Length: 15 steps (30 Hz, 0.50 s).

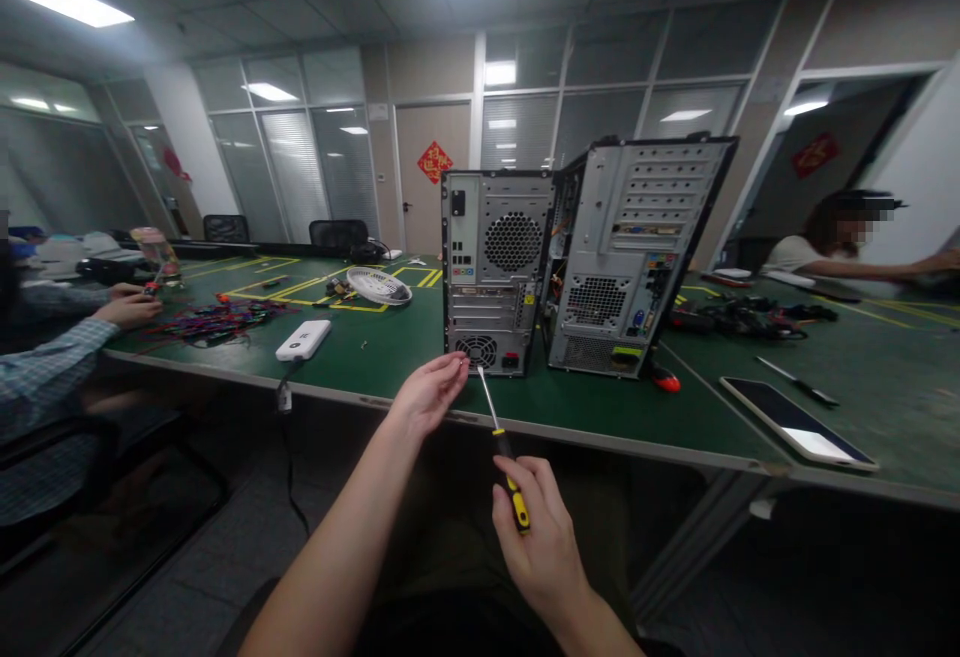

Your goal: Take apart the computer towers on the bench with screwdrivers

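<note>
My right hand (541, 537) grips a screwdriver (503, 445) by its yellow and black handle. The metal shaft points up and away, its tip apart from the left fingertips and before the lower back of a computer tower (468, 217). My left hand (429, 395) is closed in a pinch by that tower's lower left corner, near the round fan grille (478, 348). Anything between those fingertips is too small to make out. Just to the right stands a larger computer tower (610, 242), its back panel also facing me.
On the green table (397, 377) lie a white power bank (303, 339) with a cable, a phone (795, 421), another screwdriver (796, 381), black cables (757, 317) and a wire pile (217, 319). A co-worker's hand (129, 311) is at left; another person (832, 247) sits at right.
</note>
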Tool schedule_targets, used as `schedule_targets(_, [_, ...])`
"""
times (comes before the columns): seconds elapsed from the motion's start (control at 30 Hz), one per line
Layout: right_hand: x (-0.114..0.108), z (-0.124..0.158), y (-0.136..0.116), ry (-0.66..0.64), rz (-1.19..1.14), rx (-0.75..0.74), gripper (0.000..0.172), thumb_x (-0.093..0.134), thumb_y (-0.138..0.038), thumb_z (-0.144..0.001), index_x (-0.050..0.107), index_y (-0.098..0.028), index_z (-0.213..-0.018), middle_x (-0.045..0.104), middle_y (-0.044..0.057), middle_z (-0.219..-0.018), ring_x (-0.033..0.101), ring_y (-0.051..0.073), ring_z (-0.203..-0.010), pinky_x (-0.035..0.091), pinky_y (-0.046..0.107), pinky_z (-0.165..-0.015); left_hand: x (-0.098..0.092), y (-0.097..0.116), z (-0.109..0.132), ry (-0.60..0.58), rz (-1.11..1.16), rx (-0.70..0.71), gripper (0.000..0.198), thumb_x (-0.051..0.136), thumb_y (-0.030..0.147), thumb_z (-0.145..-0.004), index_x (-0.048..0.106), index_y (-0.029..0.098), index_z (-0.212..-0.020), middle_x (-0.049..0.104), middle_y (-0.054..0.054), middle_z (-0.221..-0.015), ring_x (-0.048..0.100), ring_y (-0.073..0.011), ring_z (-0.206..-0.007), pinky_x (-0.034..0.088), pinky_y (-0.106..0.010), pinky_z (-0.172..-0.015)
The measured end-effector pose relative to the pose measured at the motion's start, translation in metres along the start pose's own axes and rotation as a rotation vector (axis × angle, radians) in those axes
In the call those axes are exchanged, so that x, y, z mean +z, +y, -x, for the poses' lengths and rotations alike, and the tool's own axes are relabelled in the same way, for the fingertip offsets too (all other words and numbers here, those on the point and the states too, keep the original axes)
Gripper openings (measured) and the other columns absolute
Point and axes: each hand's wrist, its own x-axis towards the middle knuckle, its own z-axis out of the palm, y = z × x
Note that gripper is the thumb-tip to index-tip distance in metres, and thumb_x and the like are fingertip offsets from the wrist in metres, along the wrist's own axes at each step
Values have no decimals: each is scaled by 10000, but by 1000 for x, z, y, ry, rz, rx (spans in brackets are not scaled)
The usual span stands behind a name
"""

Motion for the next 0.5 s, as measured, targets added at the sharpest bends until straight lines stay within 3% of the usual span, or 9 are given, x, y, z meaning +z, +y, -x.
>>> schedule_targets(0.27, [3,-4,-1,-38,-1,-60,311,552,-167,-1032,660,-216,-1320,582,86,-1084,684,156,-807,608,288,-735,4,-3,8,-6,39,-52,149,633,-15,-936,724,102,-919,760,-75,-850,720,-89,-703,601,-169,-695])
schedule_targets(0.5, [4,-4,-5,-47,-7,-56,322,537,-167,-1043,642,-206,-1345,574,99,-1110,689,159,-832,610,294,-755,5,-3,9,6,57,-62,165,618,-28,-938,720,100,-918,757,-66,-834,722,-84,-706,594,-157,-701])
